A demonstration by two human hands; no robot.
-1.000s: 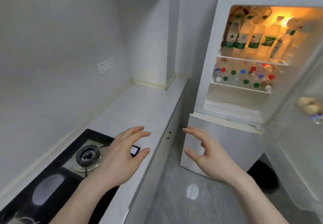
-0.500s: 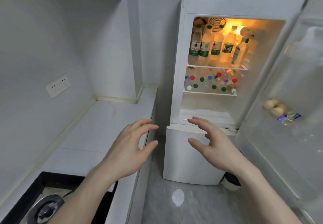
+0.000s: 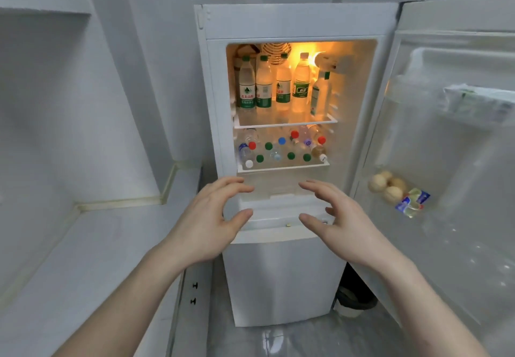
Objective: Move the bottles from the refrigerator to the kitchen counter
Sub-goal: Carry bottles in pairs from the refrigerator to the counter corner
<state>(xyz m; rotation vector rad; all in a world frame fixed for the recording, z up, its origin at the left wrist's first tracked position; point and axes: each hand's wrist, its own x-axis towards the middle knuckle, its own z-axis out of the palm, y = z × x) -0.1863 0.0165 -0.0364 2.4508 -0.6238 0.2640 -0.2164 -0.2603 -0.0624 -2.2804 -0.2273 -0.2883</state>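
Pale grey walls close in this narrow kitchen, with a smooth white bench (image 3: pixel 92 245) running along the left and stopping just beside the refrigerator (image 3: pixel 284 278), whose door (image 3: pixel 446 161) is swung wide to the right. Inside, under a warm yellow lamp, five clear plastic bottles (image 3: pixel 264 85) stand upright along the front edge of the upper shelf (image 3: pixel 284 124), green-capped with green labels, and they look full. On the lower shelf (image 3: pixel 282 166) more bottles lie stacked on their sides, round caps (image 3: pixel 268 146) in red, green, blue and white facing outward. The left hand (image 3: pixel 206 225) and the right hand (image 3: pixel 342 223) hover below that shelf's front edge, fingers spread and curved, holding nothing and touching nothing. Full bottles like these should feel fairly heavy and firm, though thin plastic gives under a hard squeeze, and chilled walls may be damp and slick. I would take an upright one around its labelled middle, where the paper band offers friction, rather than by the narrow neck. The stacked ones look trickier, since pulling one out could set its neighbours rolling toward the shelf's front edge. A bag of pale round things (image 3: pixel 390 186) sits in the door, apart from all this.
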